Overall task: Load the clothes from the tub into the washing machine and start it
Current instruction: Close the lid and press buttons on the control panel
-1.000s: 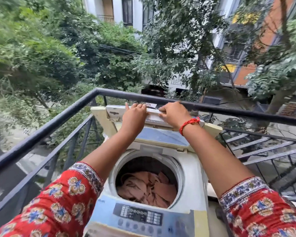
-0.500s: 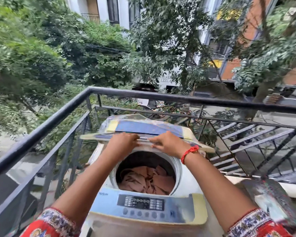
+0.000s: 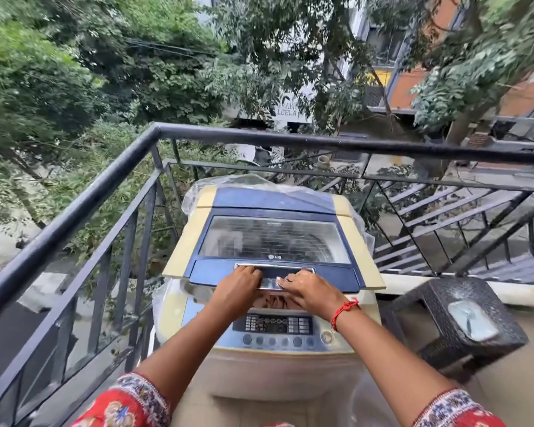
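Note:
A cream and blue top-load washing machine [image 3: 269, 359] stands on a balcony, wrapped in clear plastic. Its lid [image 3: 275, 238], with a clear window, lies almost flat, a narrow gap left at its front edge. Through that gap a sliver of pinkish clothes [image 3: 272, 302] shows in the drum. My left hand [image 3: 239, 286] and my right hand [image 3: 305, 289] both hold the silver lid handle [image 3: 270, 283] at the lid's front edge, fingers curled over it. The control panel [image 3: 273, 325] with buttons sits just below my hands. No tub is in view.
A black metal railing [image 3: 111, 174] runs along the left and across the far side, close behind the machine. A dark woven stool [image 3: 450, 322] stands right of the machine. Trees and buildings lie beyond the railing.
The lid has swung from upright down to nearly flat, with both hands on its handle. The open drum full of clothes is now almost covered. The camera has tilted downward.

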`<control>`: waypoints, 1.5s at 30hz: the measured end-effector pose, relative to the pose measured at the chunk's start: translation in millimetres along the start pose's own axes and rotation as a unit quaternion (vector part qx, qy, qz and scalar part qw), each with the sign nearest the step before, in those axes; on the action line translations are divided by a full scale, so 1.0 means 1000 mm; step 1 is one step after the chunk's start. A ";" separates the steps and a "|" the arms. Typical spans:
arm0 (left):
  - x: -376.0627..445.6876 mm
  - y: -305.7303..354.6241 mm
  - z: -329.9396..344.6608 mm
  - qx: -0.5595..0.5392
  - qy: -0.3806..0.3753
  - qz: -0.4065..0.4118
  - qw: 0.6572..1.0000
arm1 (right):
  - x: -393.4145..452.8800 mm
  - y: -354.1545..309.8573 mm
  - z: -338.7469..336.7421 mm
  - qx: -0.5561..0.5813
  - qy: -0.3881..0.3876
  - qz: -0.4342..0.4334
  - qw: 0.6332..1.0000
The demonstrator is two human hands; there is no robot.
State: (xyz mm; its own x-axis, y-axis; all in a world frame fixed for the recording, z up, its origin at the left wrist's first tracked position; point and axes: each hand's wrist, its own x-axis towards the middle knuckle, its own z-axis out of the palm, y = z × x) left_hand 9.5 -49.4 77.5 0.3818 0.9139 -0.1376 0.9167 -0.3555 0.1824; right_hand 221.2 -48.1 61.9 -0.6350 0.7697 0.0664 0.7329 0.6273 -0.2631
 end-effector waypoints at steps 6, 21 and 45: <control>0.005 -0.003 0.024 -0.011 -0.031 -0.014 0.999 | -0.006 -0.007 0.018 0.028 -0.044 0.068 0.996; 0.011 -0.008 0.042 -0.032 -0.102 -0.006 0.994 | -0.001 -0.003 0.030 0.092 -0.132 0.157 0.974; 0.033 -0.011 0.040 -0.145 -0.133 -0.082 0.977 | -0.042 0.035 0.020 0.244 -0.027 0.307 0.919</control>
State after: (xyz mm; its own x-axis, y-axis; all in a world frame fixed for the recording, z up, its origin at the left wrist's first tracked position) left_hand 16.8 -22.8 32.3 0.2852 0.8571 -0.4291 0.9108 -0.1029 0.3999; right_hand 268.7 -60.7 31.0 -0.1588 0.9456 -0.2838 0.7691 -0.0618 -0.6362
